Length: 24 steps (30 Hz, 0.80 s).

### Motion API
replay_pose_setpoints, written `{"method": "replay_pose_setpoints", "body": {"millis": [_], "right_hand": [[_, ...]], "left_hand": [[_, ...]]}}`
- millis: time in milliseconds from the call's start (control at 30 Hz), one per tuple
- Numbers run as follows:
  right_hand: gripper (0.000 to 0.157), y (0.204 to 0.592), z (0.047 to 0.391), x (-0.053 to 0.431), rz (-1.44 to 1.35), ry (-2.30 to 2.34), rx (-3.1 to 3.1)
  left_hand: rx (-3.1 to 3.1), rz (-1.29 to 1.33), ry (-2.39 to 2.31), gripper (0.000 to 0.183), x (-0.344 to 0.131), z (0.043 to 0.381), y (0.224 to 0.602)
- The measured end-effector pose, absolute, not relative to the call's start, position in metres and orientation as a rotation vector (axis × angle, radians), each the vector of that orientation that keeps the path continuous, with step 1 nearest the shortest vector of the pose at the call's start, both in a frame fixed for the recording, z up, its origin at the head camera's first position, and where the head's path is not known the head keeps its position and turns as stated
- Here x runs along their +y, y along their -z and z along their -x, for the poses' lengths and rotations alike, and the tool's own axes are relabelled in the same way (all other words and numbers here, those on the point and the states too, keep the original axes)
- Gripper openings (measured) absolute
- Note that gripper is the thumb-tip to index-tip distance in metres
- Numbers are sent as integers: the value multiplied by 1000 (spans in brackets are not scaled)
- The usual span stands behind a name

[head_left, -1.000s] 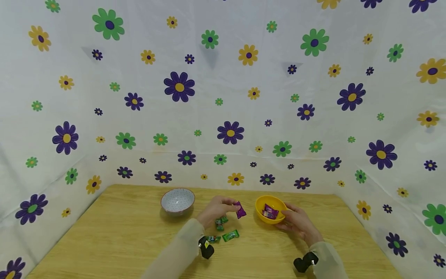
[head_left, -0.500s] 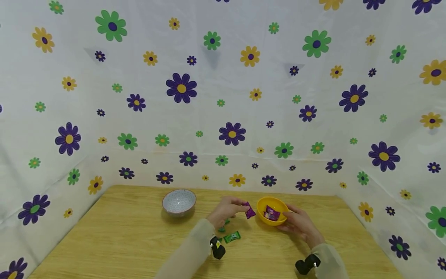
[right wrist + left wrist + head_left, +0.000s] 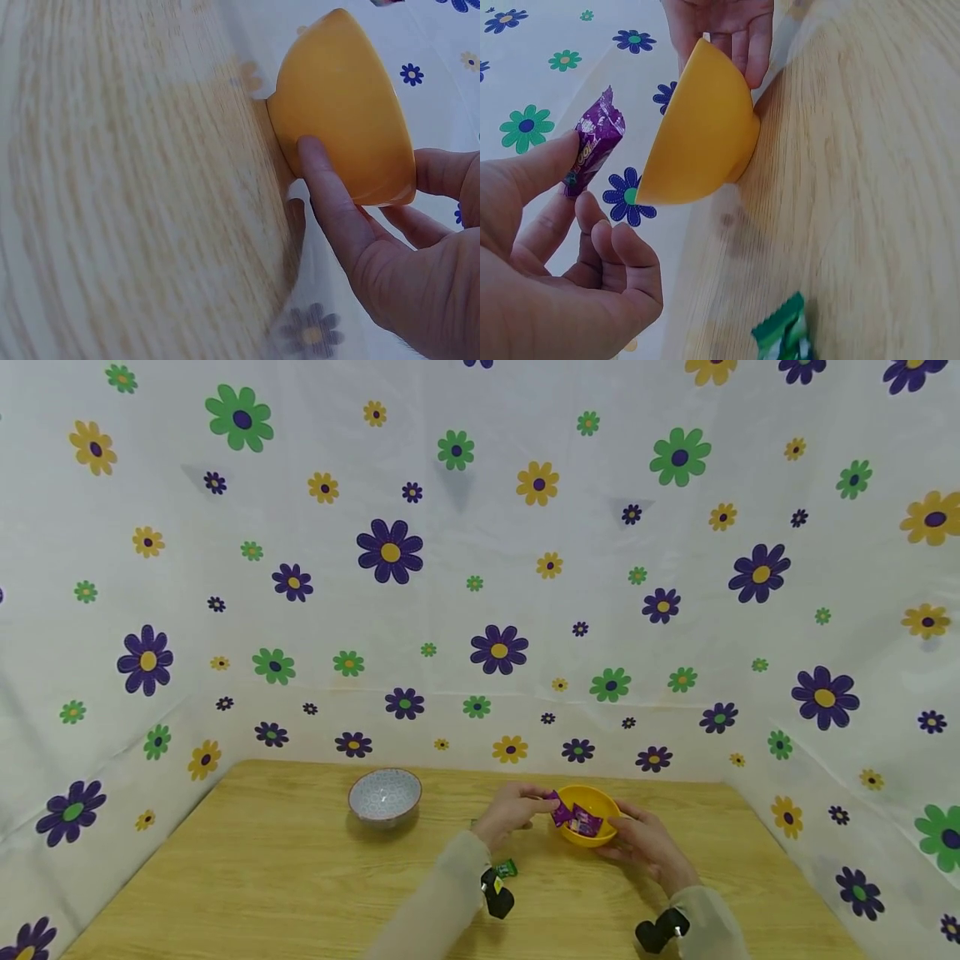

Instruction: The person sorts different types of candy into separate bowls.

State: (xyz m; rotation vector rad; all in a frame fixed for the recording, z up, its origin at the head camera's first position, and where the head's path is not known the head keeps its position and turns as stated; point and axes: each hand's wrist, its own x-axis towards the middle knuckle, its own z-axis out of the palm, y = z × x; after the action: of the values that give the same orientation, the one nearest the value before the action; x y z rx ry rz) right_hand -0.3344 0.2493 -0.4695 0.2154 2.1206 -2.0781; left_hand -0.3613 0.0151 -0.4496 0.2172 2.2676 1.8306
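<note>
Between thumb and fingers, my left hand (image 3: 514,812) pinches a purple-wrapped candy (image 3: 598,142) at the left rim of the yellow bowl (image 3: 341,112). More purple candies (image 3: 586,821) lie inside that bowl in the head view. My right hand (image 3: 651,846) grips the bowl from the right, thumb at the rim and fingers against its outer side, as the right wrist view shows. The bowl stands on the wooden table. A green-wrapped candy (image 3: 507,868) lies on the table near my left wrist, its end also visible low in the left wrist view; my left arm hides other green ones.
A patterned grey-white bowl (image 3: 385,797) with a reddish rim stands at the back left of the wooden table (image 3: 247,860). Flower-printed white sheeting (image 3: 450,610) encloses the table behind and at the sides. Black wrist cameras (image 3: 498,894) are strapped over both sleeves.
My left hand has carried the purple candy rightward from above the green candies to the yellow bowl's rim. My right hand and that bowl have stayed nearly still.
</note>
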Motion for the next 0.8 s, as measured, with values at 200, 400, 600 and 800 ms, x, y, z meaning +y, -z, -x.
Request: {"method": "replay_pose_setpoints", "body": {"millis": [200,400,600,800], "right_hand": [[55,470,334,249,-211,2084,2113],[55,470,334,250,-207,2086,2107],[56,469,334,250,-207,2072,2121],[55,470,335,250,-200,2076,2124]], "left_hand": [[2221,-170,-1901,27,28,360,450],[2240,-91,-1960,25,39,361,454],[2287,-46,-1971,23,49,357,454],[2318,-97,-1911,19,50,353,456]]}}
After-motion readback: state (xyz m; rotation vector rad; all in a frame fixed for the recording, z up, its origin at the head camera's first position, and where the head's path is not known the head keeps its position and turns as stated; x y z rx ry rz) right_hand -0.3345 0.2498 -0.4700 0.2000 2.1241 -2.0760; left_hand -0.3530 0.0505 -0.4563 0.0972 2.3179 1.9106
